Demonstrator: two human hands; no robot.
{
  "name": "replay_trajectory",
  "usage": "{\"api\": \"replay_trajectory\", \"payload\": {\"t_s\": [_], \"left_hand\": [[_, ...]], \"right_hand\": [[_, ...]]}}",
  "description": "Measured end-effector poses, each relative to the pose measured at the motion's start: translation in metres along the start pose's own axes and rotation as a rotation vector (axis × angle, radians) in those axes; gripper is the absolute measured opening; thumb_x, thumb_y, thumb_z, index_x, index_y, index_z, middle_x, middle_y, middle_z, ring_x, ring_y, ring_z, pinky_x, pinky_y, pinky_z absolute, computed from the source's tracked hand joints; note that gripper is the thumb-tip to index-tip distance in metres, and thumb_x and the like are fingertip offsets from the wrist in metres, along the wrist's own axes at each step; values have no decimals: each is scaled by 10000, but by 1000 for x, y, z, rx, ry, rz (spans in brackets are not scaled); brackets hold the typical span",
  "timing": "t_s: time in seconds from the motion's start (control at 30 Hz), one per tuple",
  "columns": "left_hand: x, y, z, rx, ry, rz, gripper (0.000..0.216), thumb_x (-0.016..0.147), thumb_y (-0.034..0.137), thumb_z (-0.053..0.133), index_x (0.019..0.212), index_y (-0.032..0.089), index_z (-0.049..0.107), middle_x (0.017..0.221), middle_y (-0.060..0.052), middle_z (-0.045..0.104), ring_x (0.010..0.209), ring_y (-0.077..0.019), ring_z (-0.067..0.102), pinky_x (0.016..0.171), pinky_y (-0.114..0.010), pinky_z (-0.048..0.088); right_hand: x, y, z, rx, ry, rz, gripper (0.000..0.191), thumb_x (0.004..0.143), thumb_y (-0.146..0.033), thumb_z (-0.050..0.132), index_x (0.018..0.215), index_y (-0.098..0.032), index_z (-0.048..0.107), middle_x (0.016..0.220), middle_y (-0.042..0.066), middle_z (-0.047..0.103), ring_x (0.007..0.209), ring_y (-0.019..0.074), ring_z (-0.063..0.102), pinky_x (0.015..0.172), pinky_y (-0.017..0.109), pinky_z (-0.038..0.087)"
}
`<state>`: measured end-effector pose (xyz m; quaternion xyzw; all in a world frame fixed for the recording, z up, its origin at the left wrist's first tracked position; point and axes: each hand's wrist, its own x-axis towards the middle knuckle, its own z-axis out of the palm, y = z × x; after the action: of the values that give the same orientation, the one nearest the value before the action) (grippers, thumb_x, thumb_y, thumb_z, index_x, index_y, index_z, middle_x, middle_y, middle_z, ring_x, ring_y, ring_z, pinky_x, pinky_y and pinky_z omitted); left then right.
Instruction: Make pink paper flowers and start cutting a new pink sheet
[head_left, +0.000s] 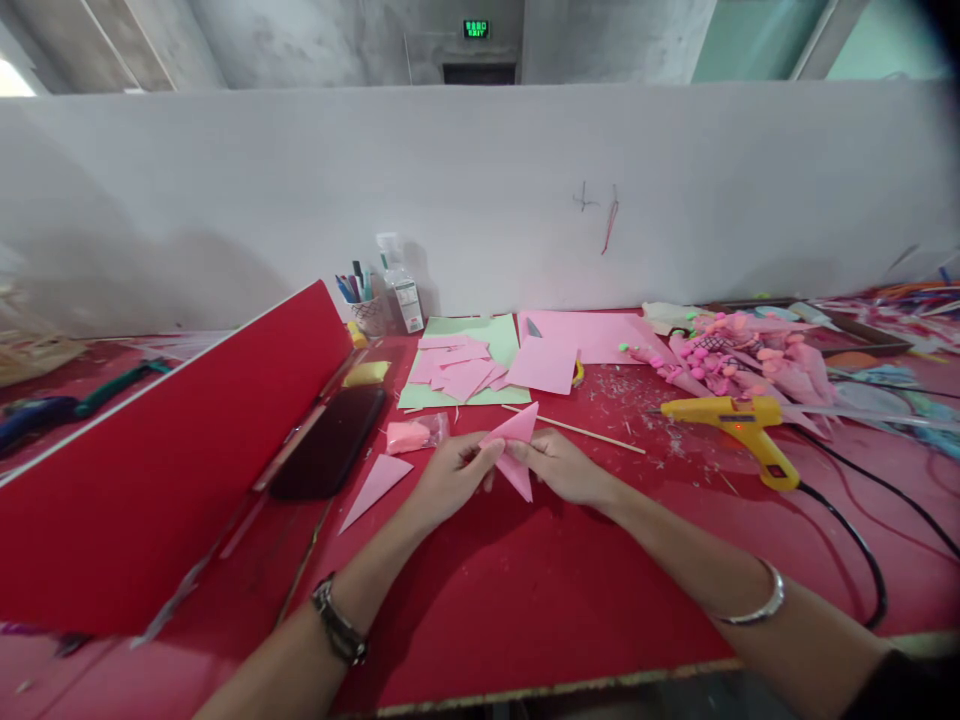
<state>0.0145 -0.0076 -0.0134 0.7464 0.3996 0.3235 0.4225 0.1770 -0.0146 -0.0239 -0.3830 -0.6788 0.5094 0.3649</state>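
Note:
Both hands meet at the middle of the red table (525, 590) on one folded pink paper piece (516, 450). My left hand (450, 478) pinches its left side; my right hand (564, 466) pinches its right side. The paper's points stick up and down between the fingers. A pink paper triangle (375, 485) lies flat just left of my left hand. A thin wooden stick (577, 430) lies just beyond the hands.
A red divider panel (165, 460) slants along the left, a black phone (330, 440) beside it. Pink squares (461, 370) on green paper (495, 340), a pen cup (364, 305) and a bottle (401, 290) stand behind. A yellow glue gun (739, 425) and pink paper bouquets (739, 360) lie right.

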Motion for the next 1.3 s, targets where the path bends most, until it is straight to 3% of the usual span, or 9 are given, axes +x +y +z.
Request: {"api": "replay_trajectory", "payload": {"t_s": [0.23, 0.4, 0.57, 0.67, 0.73, 0.83, 1.07, 1.2, 1.3], "left_hand": [[0, -2, 0, 70, -4, -15, 407, 858, 397, 348, 535, 164, 430, 401, 65, 435, 384, -64, 394, 444, -185, 298], [-1, 1, 1, 34, 103, 18, 376, 830, 392, 397, 538, 162, 447, 428, 65, 428, 401, -66, 383, 435, -189, 297], [-1, 5, 5, 21, 61, 43, 234, 818, 365, 436, 736, 160, 515, 561, 49, 508, 501, -93, 465, 500, -205, 361], [0, 5, 4, 22, 155, 67, 178, 807, 335, 461, 778, 165, 505, 720, 14, 563, 669, -121, 522, 624, -227, 405], [1, 4, 2, -36, 204, 38, 152, 791, 318, 482, 789, 166, 491, 764, 4, 567, 717, -130, 531, 660, -241, 416], [2, 2, 1, -207, 154, -39, 163, 767, 302, 507, 850, 165, 475, 771, -4, 579, 678, -132, 555, 630, -250, 434], [1, -3, 1, -311, 88, -195, 139, 779, 285, 433, 748, 167, 500, 513, 54, 510, 488, -89, 470, 512, -210, 367], [1, 1, 1, -331, 10, -175, 249, 802, 369, 414, 691, 157, 482, 563, 35, 504, 449, -69, 406, 457, -207, 317], [1, 0, 0, -350, -54, -187, 260, 799, 388, 433, 667, 164, 435, 534, 53, 443, 431, -56, 344, 411, -189, 235]], "right_hand": [[-1, 2, 2, -64, -45, 60, 477, 822, -490, 365, 536, -135, 506, 454, -11, 475, 411, 69, 412, 421, 192, 306], [-3, -1, 8, -199, 142, -44, 496, 819, -464, 396, 425, -164, 361, 373, -54, 318, 352, 46, 292, 383, 194, 231], [-3, -3, 11, -118, 217, 16, 500, 844, -457, 322, 453, -162, 421, 388, -35, 372, 369, 60, 340, 401, 203, 268], [-1, -4, 7, -70, 289, -36, 379, 829, -410, 382, 572, -156, 498, 462, -32, 414, 430, 75, 382, 440, 202, 317], [2, -5, 3, -12, 370, -129, 223, 804, -365, 446, 770, -161, 529, 606, -18, 482, 538, 90, 444, 521, 203, 377], [4, -5, -3, 54, 455, -213, 295, 771, -320, 506, 1033, -191, 464, 820, 15, 520, 709, 114, 496, 663, 229, 419], [3, -2, -6, 21, 374, -180, 123, 760, -258, 499, 832, -179, 560, 801, 24, 541, 759, 147, 511, 721, 282, 411], [2, -5, -8, -92, 332, -331, 191, 771, -170, 424, 744, -190, 612, 890, 34, 494, 906, 158, 484, 845, 298, 360], [2, -7, -10, -45, 314, -314, 196, 781, -163, 417, 779, -205, 609, 919, 34, 510, 932, 154, 486, 861, 300, 357]]}}
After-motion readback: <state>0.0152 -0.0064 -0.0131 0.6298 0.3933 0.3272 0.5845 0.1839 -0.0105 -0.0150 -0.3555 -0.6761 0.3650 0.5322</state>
